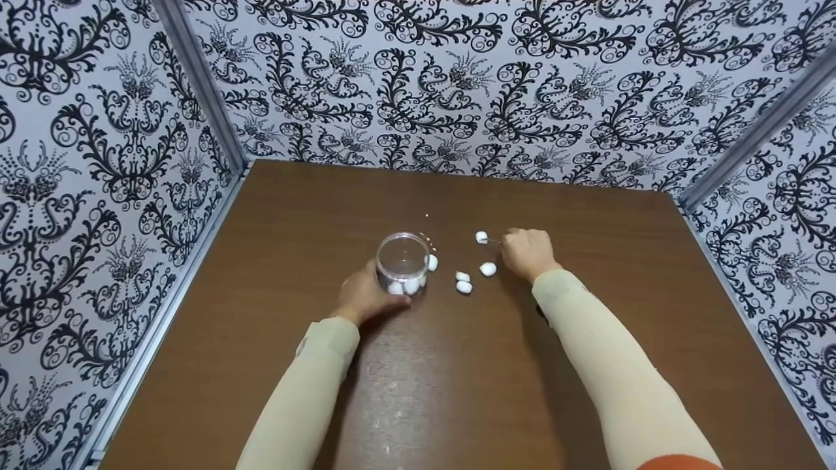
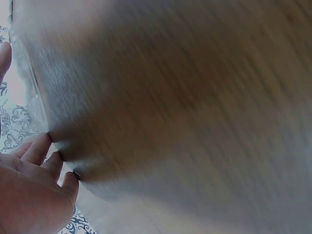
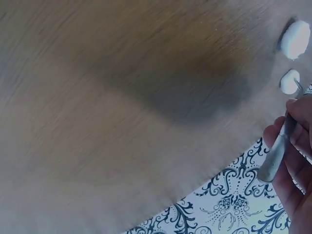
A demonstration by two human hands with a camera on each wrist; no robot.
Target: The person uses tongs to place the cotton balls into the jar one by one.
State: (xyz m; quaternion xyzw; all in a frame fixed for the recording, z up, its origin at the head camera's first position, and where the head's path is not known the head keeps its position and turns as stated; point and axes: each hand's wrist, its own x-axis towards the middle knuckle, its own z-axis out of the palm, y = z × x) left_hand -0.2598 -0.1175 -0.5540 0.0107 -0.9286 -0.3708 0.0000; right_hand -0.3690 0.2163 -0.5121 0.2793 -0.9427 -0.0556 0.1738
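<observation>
My left hand (image 1: 369,294) grips the side of a clear jar (image 1: 403,258), which stands upright with its mouth uncovered and white cotton balls (image 1: 411,285) at its bottom. In the left wrist view, the fingers (image 2: 41,148) reach to the tabletop. My right hand (image 1: 528,251) holds a metal fork (image 3: 275,158) by its handle. The fork's tip meets a cotton ball (image 1: 481,237) on the table. Nearer me lies another cotton ball (image 1: 488,269), with a touching pair (image 1: 463,282) to its left. One more cotton ball (image 1: 432,263) is beside the jar's right wall.
Small white crumbs (image 1: 428,238) are scattered just behind the jar. The brown wooden table (image 1: 405,391) ends at patterned walls (image 1: 444,85) at the back and on both sides. Metal posts (image 1: 206,91) stand at the corners.
</observation>
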